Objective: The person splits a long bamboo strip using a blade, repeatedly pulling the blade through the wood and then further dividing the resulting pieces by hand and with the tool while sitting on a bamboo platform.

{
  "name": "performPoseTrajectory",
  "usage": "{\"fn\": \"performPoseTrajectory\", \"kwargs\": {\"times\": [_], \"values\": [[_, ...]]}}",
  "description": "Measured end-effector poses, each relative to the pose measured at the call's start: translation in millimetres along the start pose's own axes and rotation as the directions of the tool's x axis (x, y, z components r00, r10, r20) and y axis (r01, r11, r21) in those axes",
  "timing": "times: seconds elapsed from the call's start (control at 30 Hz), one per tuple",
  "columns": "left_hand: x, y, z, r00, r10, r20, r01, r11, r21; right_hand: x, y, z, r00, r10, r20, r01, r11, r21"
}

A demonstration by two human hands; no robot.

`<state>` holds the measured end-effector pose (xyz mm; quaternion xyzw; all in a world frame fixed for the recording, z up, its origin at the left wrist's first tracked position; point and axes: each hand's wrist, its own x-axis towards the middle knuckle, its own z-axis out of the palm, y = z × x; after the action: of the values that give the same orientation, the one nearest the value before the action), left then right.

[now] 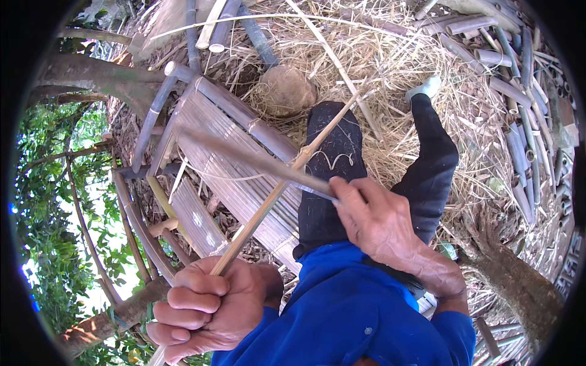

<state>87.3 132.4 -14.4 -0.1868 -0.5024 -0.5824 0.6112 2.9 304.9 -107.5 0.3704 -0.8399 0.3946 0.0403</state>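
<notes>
In my left hand [207, 305], closed at the lower left, is a long pale bamboo strip [259, 216]. The strip slants up and right across my black-trousered leg, with thin curled shavings hanging near its upper part. My right hand [378, 219] is closed on a long knife [244, 155], brownish with a grey metallic part close to my fingers. The knife crosses over the strip and points to the upper left. Motion smears its far part, and my fingers hide where it is gripped.
A slatted bamboo bench [235, 177] with a round bamboo frame stands beside my leg. Beyond it sits a cut wooden block [285, 90]. Shavings [378, 79] litter the ground. Cut bamboo pieces [519, 128] lie piled at right. Tree trunk [513, 283] stands at lower right.
</notes>
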Motion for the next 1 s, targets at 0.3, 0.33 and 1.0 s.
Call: {"fn": "performPoseTrajectory", "kwargs": {"times": [0.3, 0.33, 1.0], "values": [[1.2, -2.9, -3.7, 0.998, 0.020, 0.053, -0.017, 0.999, -0.042, -2.1, -3.0, 5.7, 0.988, -0.138, 0.068, 0.137, 0.990, 0.017], [0.1, -2.3, -0.8, 0.999, 0.017, 0.027, -0.017, 1.000, -0.018, -6.5, -8.9, 7.9, 0.978, -0.201, 0.051, 0.203, 0.979, -0.032], [-8.3, -1.8, -5.4, 0.999, -0.033, 0.038, 0.031, 0.998, 0.050, 4.8, 77.2, 41.6, 0.948, 0.225, 0.224, -0.193, 0.969, -0.156]]}}
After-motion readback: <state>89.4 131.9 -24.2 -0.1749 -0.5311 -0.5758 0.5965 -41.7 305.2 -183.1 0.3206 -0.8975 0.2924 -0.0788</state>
